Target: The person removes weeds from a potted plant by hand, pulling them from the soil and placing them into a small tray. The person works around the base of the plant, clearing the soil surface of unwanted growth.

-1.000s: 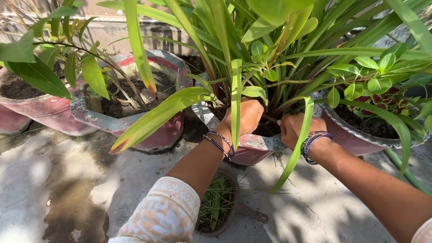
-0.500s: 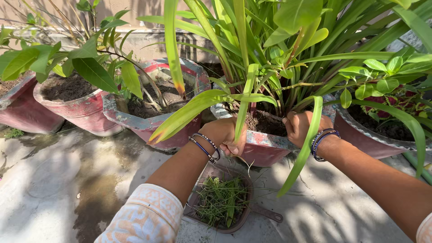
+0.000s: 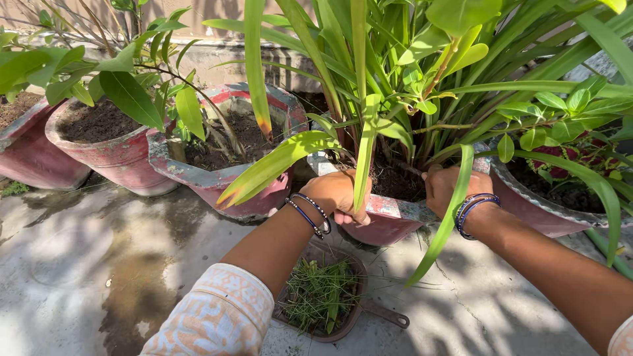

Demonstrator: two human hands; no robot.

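Observation:
Both my hands rest on a red plant pot (image 3: 389, 221) with a grey rim, filled with dark soil and tall strap-leaved plants (image 3: 369, 86). My left hand (image 3: 337, 194), with bangles at the wrist, is closed over the pot's near rim. My right hand (image 3: 447, 188) sits on the rim by the soil at the plant's base, fingers curled; whether it holds anything is hidden. Below my arms on the floor lies a brown dustpan (image 3: 323, 296) holding pulled green weeds.
More red pots stand in a row: one with a broad-leaved shrub (image 3: 217, 171), another (image 3: 109, 155) and a third (image 3: 30, 155) at the left, one with small round leaves (image 3: 560, 211) at the right. A low wall (image 3: 217, 56) runs behind. The concrete floor (image 3: 99, 264) is damp.
My view has shifted right and down, showing more of the left pots and the dustpan. My left hand has settled lower on the rim; the right hand stays by the plant's base.

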